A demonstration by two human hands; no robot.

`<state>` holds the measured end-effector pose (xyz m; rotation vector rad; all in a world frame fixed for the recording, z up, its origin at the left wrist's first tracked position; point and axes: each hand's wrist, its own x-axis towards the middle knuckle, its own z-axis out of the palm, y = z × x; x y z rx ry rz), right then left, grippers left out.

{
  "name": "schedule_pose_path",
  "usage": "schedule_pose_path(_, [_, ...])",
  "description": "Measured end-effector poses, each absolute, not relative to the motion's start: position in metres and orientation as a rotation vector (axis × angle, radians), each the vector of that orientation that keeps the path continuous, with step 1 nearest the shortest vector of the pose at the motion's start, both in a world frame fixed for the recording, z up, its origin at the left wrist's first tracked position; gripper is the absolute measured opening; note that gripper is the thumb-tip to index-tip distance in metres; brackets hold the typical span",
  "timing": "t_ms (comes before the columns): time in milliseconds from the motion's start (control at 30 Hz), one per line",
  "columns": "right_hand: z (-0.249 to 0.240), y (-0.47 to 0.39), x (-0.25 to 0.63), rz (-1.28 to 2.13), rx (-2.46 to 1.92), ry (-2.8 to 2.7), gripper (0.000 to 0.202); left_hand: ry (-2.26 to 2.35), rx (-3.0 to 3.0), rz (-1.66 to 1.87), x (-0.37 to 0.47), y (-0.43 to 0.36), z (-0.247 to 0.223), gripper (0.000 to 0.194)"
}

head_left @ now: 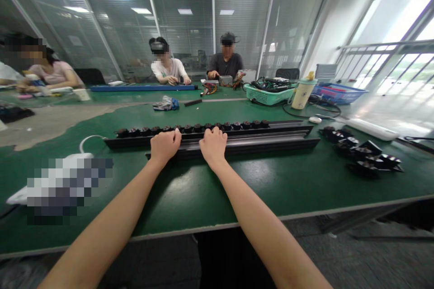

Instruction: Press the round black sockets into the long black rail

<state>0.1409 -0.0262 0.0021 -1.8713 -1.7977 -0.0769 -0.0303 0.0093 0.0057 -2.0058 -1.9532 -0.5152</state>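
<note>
Hands are gripping a long black front rail (267,145) that is lying lengthwise across the bench (190,198), back from its front edge. The left hand (165,146) is curling over the rail near its left end, fingers bent and narrow; the right hand (213,145) is closing over it farther right, knuckles up. Fingertips are hiding behind the rail. Just behind, a rear rail (127,142) is running roughly parallel, and a row of small black parts (188,129) is lining it. More loose black parts (369,156) are lying toward the bench's right edge. Toward the far edge, a glove (167,103), a green basket (269,95) and a pale bottle (303,92) are resting on the bench. Across it, two people are sitting and working with their hands.
</note>
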Motion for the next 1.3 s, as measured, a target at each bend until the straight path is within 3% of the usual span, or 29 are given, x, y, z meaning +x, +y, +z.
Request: schedule_pose_path(1300, [0.005, -0.0248, 0.1505, -0.065, -1.924, -1.766, 0.027, -1.952, -2.01, -0.517, -0.0321, 0.0099, 0.005, 0.075])
